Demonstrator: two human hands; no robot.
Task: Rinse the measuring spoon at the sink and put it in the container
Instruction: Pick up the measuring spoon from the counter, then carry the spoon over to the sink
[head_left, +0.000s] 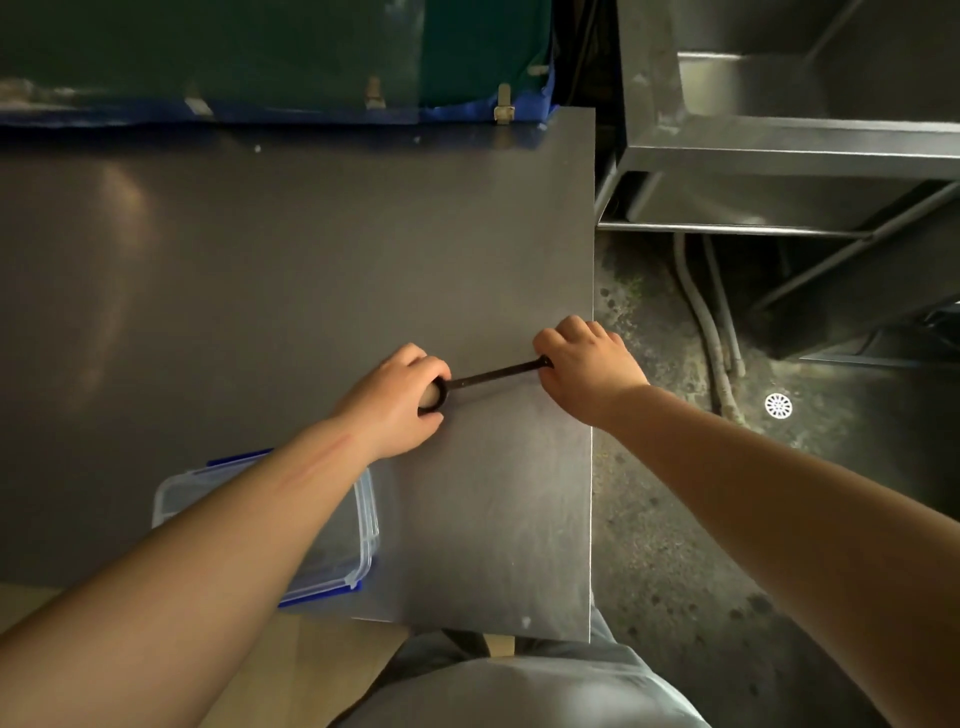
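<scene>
A black measuring spoon (493, 374) is held level just above the grey table (260, 286), near its right edge. My left hand (400, 400) grips the round bowl end. My right hand (587, 369) pinches the tip of the handle. A clear plastic container (358, 540) with blue clips sits on the table at the near left, partly hidden under my left forearm. The steel sink (779, 145) stands beyond the table at the upper right.
A concrete floor with a round drain (777, 406) and grey pipes (717, 343) lies between table and sink. Dark green sheeting with blue tape (311, 111) runs along the table's far edge. A wooden surface (291, 675) shows below the table's near edge.
</scene>
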